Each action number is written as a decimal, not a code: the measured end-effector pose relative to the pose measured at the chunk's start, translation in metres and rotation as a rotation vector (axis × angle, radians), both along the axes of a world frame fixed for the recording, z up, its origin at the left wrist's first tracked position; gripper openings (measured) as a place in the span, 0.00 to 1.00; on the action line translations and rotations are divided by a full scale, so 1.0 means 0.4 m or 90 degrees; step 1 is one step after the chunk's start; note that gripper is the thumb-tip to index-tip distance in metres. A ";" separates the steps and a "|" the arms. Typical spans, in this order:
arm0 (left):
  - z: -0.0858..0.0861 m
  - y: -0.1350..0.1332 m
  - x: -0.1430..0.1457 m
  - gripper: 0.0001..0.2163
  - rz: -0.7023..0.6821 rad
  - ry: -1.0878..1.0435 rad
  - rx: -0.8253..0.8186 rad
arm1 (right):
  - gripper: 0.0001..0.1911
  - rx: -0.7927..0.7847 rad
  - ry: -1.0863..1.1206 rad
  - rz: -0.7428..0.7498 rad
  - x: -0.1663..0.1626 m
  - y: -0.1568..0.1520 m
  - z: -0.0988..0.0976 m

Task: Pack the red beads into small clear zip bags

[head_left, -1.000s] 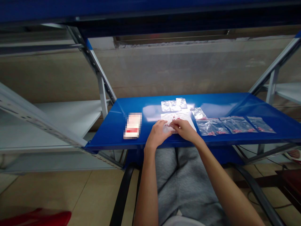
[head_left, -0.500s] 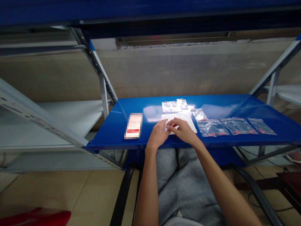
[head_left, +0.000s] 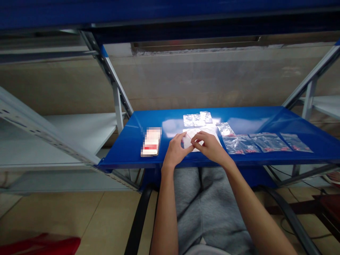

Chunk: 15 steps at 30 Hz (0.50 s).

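Note:
A small clear zip bag, known mainly by its thin red seal line, is stretched between my hands above a white sheet. My left hand grips its left side, index finger at one end of the seal and thumb reaching toward the right fingers. With a pinch, my right hand has the other end. The bag's contents cannot be made out. To the right lie filled zip bags with small reddish pieces at the bottom. Behind the sheet are several flat clear bags.
A phone, its screen blurred out, lies on the left of the blue tabletop. Another clear bag rests at the sheet's right corner. Metal posts flank the table, and a blue shelf hangs overhead.
My left hand has shifted slightly left and its fingers have spread wider from the right hand. The bag's red seal line now shows between them.

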<state>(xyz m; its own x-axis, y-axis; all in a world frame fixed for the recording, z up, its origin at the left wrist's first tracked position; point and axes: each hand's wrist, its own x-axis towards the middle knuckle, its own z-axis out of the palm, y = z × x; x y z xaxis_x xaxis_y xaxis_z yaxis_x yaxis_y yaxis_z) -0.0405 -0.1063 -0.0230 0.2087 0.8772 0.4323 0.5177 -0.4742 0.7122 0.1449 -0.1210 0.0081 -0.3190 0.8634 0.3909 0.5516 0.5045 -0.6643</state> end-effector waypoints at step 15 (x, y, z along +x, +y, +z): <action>0.015 -0.010 0.002 0.25 0.003 0.001 -0.012 | 0.15 0.043 -0.099 -0.296 0.102 0.070 -0.070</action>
